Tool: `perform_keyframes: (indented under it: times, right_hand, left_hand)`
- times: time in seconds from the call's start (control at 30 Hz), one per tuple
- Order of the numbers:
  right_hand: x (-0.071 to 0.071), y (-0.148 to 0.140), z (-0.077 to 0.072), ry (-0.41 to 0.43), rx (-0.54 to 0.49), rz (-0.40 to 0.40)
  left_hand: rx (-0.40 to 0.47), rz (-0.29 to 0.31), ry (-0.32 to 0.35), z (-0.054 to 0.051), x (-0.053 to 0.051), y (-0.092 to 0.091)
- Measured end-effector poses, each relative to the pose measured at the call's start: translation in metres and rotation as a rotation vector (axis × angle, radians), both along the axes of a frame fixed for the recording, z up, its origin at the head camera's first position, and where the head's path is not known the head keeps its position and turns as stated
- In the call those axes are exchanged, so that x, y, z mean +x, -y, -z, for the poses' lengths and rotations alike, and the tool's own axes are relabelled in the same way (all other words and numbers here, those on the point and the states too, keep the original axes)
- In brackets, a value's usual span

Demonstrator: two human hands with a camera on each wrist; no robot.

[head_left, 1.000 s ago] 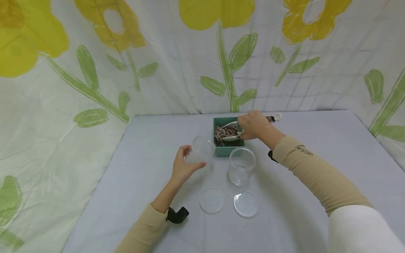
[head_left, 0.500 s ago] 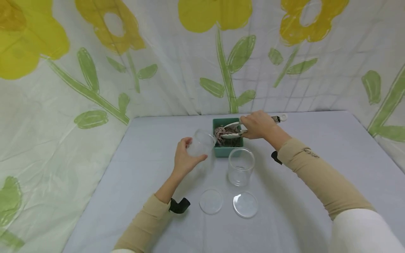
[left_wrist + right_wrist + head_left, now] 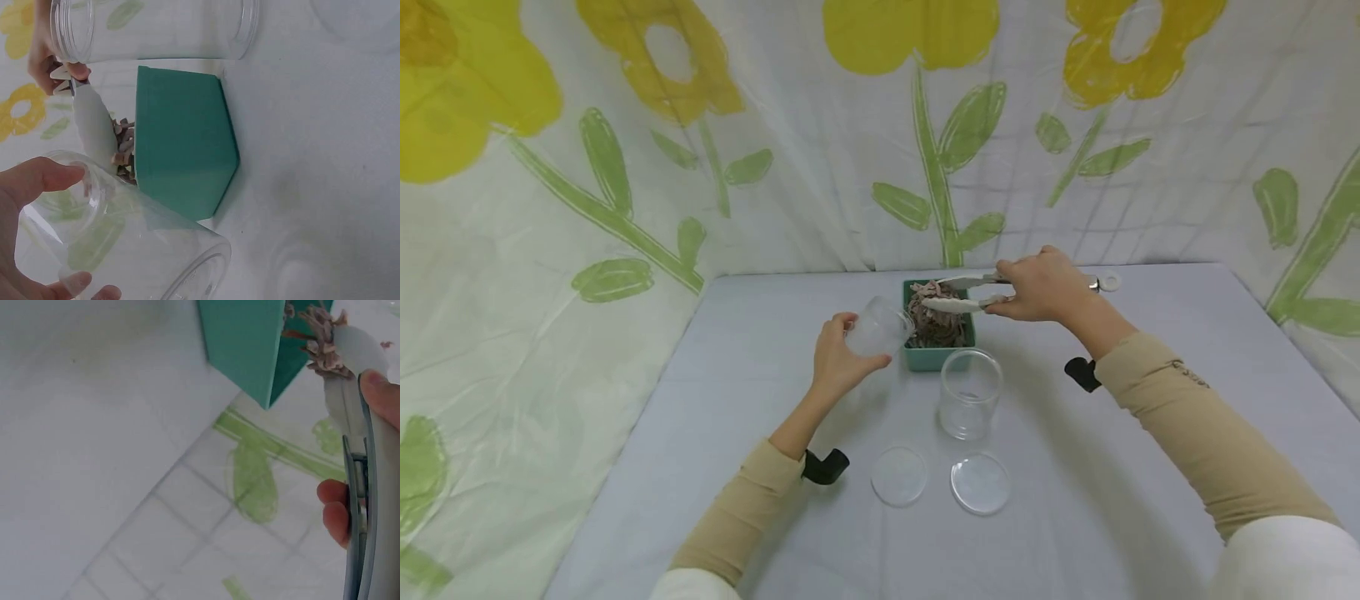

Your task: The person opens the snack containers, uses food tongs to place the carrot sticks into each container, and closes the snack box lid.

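My left hand [image 3: 842, 358] grips a clear plastic jar [image 3: 877, 327], tilted with its mouth toward a green box [image 3: 929, 360]. White-tipped tongs [image 3: 958, 306] are held in my right hand [image 3: 1043, 286] above the box. A clump of brownish shredded strips [image 3: 326, 347] sits between the tong tips in the right wrist view. More of the shreds [image 3: 938, 332] fill the box. From the left wrist view, the tilted jar [image 3: 134, 231] lies in front of the box [image 3: 181, 137], with my thumb and fingertips on its wall.
A second clear jar [image 3: 970, 396] stands upright just in front of the box. Two clear round lids [image 3: 898, 477] lie flat nearer the table's front. Behind the table [image 3: 760, 333] hangs a white sheet [image 3: 820, 167] painted with flowers.
My right hand has lifted the tongs and moved to the right, raising a clump of shreds from inside the box. The left hand has tipped its jar slightly and moved it up toward the box.
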State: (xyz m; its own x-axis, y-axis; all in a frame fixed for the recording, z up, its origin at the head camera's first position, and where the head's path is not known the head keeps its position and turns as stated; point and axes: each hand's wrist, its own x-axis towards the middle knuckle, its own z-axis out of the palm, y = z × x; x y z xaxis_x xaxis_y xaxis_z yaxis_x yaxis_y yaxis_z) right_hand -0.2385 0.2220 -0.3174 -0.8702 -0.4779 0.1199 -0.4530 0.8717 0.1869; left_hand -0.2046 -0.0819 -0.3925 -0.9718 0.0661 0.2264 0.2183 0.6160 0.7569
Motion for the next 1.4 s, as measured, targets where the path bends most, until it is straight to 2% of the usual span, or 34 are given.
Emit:
perform_keyframes:
  times: [0.13, 0.23, 0.33, 0.6, 0.77, 0.93, 1.07, 1.2, 1.4]
  right_hand:
    - [0.004, -0.011, 0.002, 0.011, -0.142, 0.046]
    - [0.009, -0.017, 0.006, -0.009, -0.286, 0.034]
    - [0.013, -0.020, 0.011, -0.025, -0.386, 0.022]
    - [0.020, -0.018, 0.017, 0.056, -0.527, 0.070]
    - [0.021, -0.014, 0.019, 0.065, -0.593, 0.090]
    - [0.021, -0.009, 0.021, 0.119, -0.695, 0.089]
    - [0.021, -0.005, 0.023, 0.157, -0.712, 0.080]
    - [0.019, -0.003, 0.023, 0.172, -0.673, 0.050]
    - [0.018, -0.003, 0.018, 0.197, -0.600, 0.000]
  left_hand:
    - [-0.027, 0.023, 0.025, -0.005, -0.007, -0.003]
    - [-0.043, 0.043, 0.047, -0.010, -0.012, -0.006]
    - [-0.058, 0.054, 0.076, -0.015, -0.016, -0.009]
    - [-0.054, 0.076, 0.164, -0.025, -0.022, -0.015]
    - [-0.094, 0.074, 0.176, -0.026, -0.024, -0.017]
    - [-0.097, 0.075, 0.182, -0.026, -0.024, -0.019]
    - [-0.068, 0.065, 0.176, -0.026, -0.024, -0.019]
    - [-0.040, 0.070, 0.165, -0.026, -0.023, -0.019]
    - [-0.047, 0.078, 0.095, -0.022, -0.023, -0.018]
